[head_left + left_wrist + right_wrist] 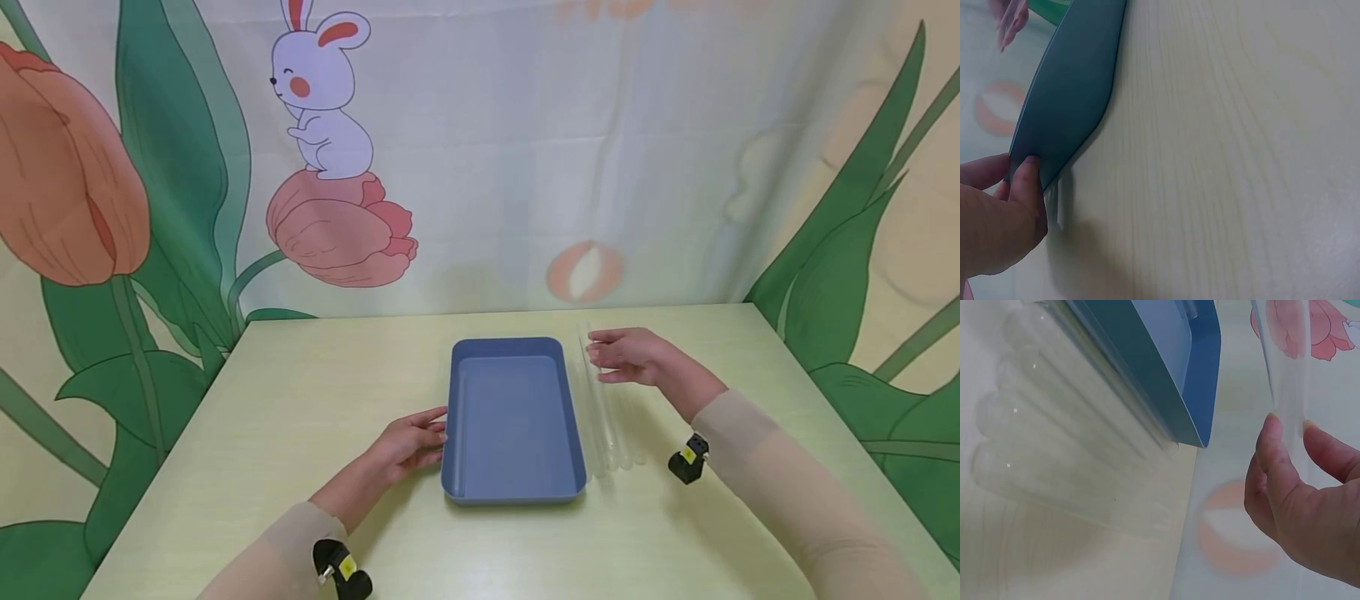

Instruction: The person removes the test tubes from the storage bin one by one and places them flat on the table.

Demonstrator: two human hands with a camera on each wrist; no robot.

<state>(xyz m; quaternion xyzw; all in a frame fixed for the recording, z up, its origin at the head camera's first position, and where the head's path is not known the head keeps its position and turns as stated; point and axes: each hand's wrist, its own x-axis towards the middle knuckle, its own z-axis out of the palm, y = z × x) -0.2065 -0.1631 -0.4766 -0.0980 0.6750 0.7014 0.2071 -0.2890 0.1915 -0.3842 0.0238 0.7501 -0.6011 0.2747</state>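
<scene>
A blue rectangular tray [517, 425] sits on the table. My left hand [411, 443] is at its left side; in the left wrist view, my fingers [1025, 178] pinch the tray wall [1075, 75] near the rim. To the right of the tray, my right hand [626, 356] holds a clear tube [1288, 369] between thumb and fingers, raised over the table. More clear tubes [1029, 419] with rounded ends lie side by side along the tray's right side. The tray's inside shows bare from above.
The pale wooden table [322, 375] reaches back to a hanging cloth [480, 167] printed with a rabbit and tulips. Beige sleeves [795, 475] cover both forearms, with a small black camera mount [688, 460] on each wrist.
</scene>
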